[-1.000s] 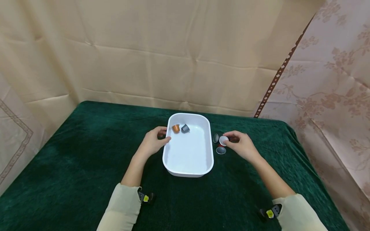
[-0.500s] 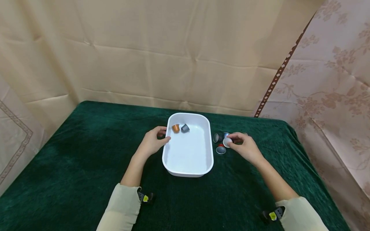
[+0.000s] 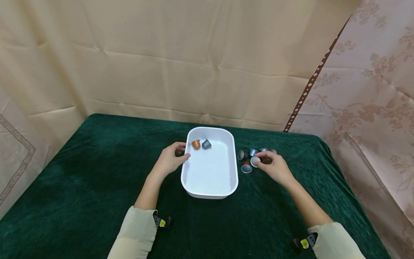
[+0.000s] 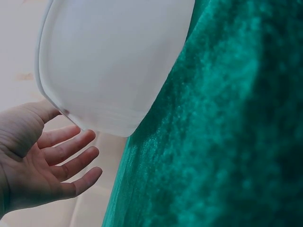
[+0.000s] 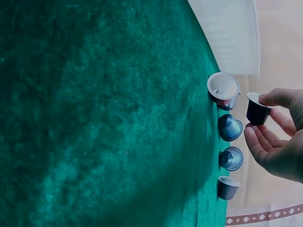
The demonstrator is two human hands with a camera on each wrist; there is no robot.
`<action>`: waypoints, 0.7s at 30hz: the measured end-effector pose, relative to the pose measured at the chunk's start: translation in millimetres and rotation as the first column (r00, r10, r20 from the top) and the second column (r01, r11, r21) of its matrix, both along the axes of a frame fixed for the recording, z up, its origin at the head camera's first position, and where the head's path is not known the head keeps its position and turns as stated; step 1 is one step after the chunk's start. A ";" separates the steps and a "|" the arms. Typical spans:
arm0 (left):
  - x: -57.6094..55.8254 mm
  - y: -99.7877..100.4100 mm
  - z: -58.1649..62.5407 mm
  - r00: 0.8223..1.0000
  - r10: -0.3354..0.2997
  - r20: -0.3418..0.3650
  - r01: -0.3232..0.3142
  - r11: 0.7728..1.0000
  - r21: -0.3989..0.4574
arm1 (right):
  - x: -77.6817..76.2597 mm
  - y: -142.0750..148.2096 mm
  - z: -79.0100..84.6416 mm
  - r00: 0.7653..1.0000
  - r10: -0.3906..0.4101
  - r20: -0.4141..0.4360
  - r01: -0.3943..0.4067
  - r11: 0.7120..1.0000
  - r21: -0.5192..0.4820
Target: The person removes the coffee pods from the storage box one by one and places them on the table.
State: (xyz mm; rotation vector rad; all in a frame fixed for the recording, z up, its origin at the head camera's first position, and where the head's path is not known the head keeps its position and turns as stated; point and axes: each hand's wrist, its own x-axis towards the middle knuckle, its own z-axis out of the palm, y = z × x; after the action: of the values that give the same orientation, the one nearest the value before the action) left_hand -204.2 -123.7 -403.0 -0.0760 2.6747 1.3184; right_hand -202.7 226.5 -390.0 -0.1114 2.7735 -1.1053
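My right hand [image 3: 275, 167] pinches a black coffee capsule [image 5: 258, 112] with a pale lid between thumb and fingers, just off the cloth. Around it lie other capsules: a red one [image 3: 246, 168] with a silver lid, a dark one [image 3: 241, 155], a blue one [image 3: 253, 152], a second blue one [image 5: 231, 158] and a grey one [image 5: 229, 187]. My left hand [image 3: 169, 158] holds the left rim of a white tray [image 3: 210, 196], thumb over the edge and fingers outside. Inside the tray, near its far left corner, are an orange capsule [image 3: 196, 144] and a grey-blue capsule [image 3: 206, 144].
Dark green velvety cloth [image 3: 97, 180] covers the table. A beige curtain [image 3: 161, 64] hangs behind its far edge, and a pink floral cloth [image 3: 365, 100] hangs on the right. A camera [image 3: 164, 223] is strapped to my left wrist.
My right hand has shifted slightly right and nearer me with the pinched capsule, uncovering the blue capsules behind. My left hand and the tray have stayed nearly still.
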 end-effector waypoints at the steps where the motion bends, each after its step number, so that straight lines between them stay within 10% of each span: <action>1: -0.1 -0.1 -0.2 1.000 0.000 0.000 0.000 1.000 -0.001 | -0.1 0.3 -0.3 1.000 -0.002 0.004 0.002 1.000 0.000; 21: -0.4 0.3 1.1 1.000 -0.002 0.005 0.002 1.000 0.002 | -0.4 7.7 -8.9 0.999 -0.037 0.028 0.038 0.999 -0.011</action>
State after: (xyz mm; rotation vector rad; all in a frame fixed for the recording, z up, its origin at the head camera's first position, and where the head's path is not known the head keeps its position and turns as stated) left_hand -204.6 -123.4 -401.9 -0.0766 2.6688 1.3191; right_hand -203.1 234.2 -399.0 -0.0452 2.7559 -1.1237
